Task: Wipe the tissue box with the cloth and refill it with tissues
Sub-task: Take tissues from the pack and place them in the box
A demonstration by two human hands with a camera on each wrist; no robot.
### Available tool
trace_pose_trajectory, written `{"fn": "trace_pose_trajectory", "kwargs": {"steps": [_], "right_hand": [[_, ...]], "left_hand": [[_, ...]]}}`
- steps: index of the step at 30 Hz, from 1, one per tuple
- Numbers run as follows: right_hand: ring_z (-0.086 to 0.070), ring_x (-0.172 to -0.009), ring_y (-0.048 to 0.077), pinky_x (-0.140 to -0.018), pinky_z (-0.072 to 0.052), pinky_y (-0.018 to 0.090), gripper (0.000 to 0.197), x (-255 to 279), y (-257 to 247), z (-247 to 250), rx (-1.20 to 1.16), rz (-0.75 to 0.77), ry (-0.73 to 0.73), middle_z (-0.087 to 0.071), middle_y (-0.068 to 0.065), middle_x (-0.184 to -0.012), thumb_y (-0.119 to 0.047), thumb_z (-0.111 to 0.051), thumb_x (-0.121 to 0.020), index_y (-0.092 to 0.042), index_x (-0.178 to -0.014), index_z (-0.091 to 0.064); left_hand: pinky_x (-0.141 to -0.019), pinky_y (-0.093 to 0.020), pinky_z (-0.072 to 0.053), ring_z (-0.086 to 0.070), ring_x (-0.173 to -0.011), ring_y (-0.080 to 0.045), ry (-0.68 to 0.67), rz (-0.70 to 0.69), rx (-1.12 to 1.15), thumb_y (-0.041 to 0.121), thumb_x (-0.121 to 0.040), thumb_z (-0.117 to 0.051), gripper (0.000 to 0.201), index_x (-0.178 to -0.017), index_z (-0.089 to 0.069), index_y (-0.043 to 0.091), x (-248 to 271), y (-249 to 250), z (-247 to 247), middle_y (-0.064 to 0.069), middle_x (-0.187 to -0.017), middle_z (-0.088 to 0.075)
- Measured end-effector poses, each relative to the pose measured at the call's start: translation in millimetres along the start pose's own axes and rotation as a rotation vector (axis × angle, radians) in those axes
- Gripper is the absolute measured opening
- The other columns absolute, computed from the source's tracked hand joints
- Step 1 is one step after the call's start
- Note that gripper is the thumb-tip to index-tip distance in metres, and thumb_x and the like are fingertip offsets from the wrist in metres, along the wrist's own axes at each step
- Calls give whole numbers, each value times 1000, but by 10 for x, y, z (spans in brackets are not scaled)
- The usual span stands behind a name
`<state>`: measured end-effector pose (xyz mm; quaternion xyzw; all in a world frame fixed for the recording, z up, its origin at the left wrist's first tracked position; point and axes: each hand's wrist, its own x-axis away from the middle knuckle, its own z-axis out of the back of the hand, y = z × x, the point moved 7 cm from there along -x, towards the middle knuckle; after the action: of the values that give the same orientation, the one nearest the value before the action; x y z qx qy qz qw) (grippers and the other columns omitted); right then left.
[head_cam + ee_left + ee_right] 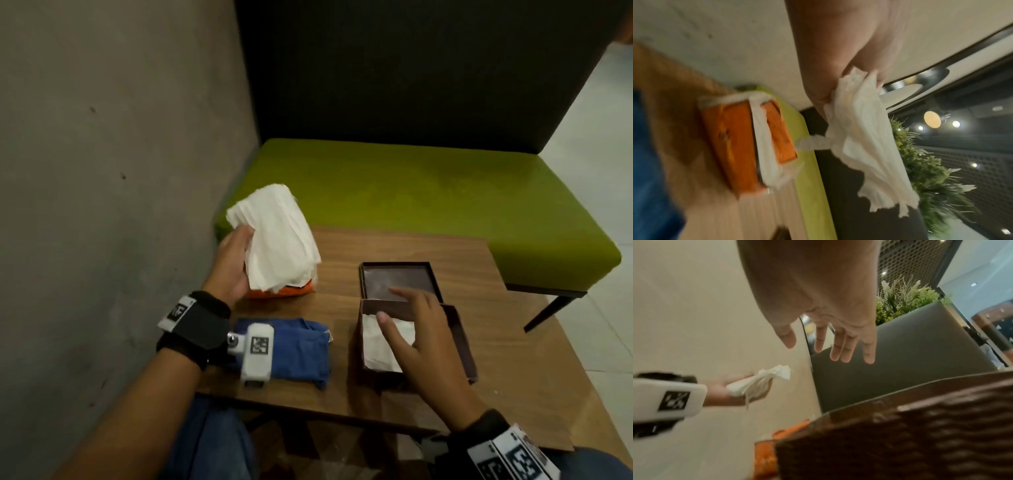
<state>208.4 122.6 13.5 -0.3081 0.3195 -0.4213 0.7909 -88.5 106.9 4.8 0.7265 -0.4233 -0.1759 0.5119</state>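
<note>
The person sits at a small wood-grain table (445,260) pushed against a grey concrete wall (102,171). Their left hand (228,270) is raised above the table's far left corner, fingers and thumb closed around a thick wad of white tissues (277,240) that droops from the grip. Directly under the wad lies an orange plastic tissue pack (731,142), torn open along its top with more white tissue showing in the slit.

Their right hand (419,335) hovers with fingers spread and straight, holding nothing, over the open dark-brown square tissue box (460,339) near the table's front right. A layer of white tissues (378,346) already lies inside it (whether the fingertips touch the tissue I cannot tell). Just behind the box, touching or almost touching it, the box's dark-brown lid (397,279) rests upside down.

A folded blue cloth (294,346) lies flat near the front edge, between the left wrist and the box. Beyond the table stands a green padded bench (428,192) with a dark backrest.
</note>
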Motion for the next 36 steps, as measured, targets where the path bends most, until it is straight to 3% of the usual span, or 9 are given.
{"fn": "trace_pose_trajectory", "kwargs": {"steps": [3,7,11,13,17,21,25,32,36], "right_hand": [[-51,-109,-11,-88,-41,10,47,-29,-91,25,-349,-192,-10,-55,-20,-116,-56,-60,-82,-32,-121,-50],[-58,-119,10,-106,-44,42,70,54,-113,-207,-775,-498,-233,-62,-7,-129,-73,-60,-73,-30,-128,-55],[-65,-113,20,-100,-48,42,52,201,-150,-188,-1105,-618,-274,-69,5,-120,-57,-47,-90,-23,-128,-59],[-68,-106,23,-90,-53,40,49,250,-124,-146,-1134,-637,-273,-72,9,-114,-53,-45,-93,-20,-125,-62],[-72,-96,20,-84,-56,35,51,313,-81,-189,-966,-615,-239,-75,6,-104,-56,-55,-82,-20,-115,-67],[-73,-92,17,-79,-56,33,36,337,2,-146,-1000,-637,-196,-76,2,-99,-48,-55,-89,-23,-111,-67],[-73,-76,10,-62,-55,24,15,355,68,-122,-926,-648,-201,-74,0,-89,-36,-57,-92,-25,-101,-63],[-70,-86,25,-65,-56,37,20,275,307,62,-866,-687,-167,-74,9,-94,-14,-69,-82,-16,-101,-67],[-68,-97,32,-66,-59,41,38,236,414,108,-1035,-738,-83,-71,16,-108,-10,-70,-81,-11,-117,-59]], "left_hand": [[-64,-27,-53,-57,-76,-19,-76,241,77,25,-86,-49,11,-80,-55,18,379,-378,-211,-3,-75,-57],[-53,-20,-49,-63,-54,-16,-137,353,93,34,-90,-40,31,-75,-60,16,1053,-607,-620,-1,-62,-65],[-62,-26,-56,-71,-81,-15,-256,414,11,61,-89,-35,57,-106,-67,17,1442,-789,-907,-4,-101,-72],[-59,-22,-55,-69,-77,-8,-244,368,-71,53,-90,-44,41,-108,-59,20,1515,-847,-966,6,-93,-72],[-65,-27,-57,-71,-79,-15,-189,292,-255,42,-89,-55,32,-112,-62,20,1589,-964,-1106,1,-87,-73],[-65,-29,-56,-69,-79,-15,-143,263,-247,38,-91,-55,12,-96,-60,28,1543,-933,-1084,0,-89,-71],[-79,-36,-58,-69,-92,-18,-266,212,-436,31,-89,-61,26,-114,-59,25,1532,-931,-1148,-3,-102,-71],[-86,-38,-55,-67,-101,-24,-617,374,-560,22,-81,-71,44,-122,-56,15,1429,-843,-1206,-8,-112,-69],[-88,-36,-54,-63,-110,-25,-545,437,-331,35,-68,-81,71,-130,-50,16,1355,-890,-1087,-11,-122,-64]]}}
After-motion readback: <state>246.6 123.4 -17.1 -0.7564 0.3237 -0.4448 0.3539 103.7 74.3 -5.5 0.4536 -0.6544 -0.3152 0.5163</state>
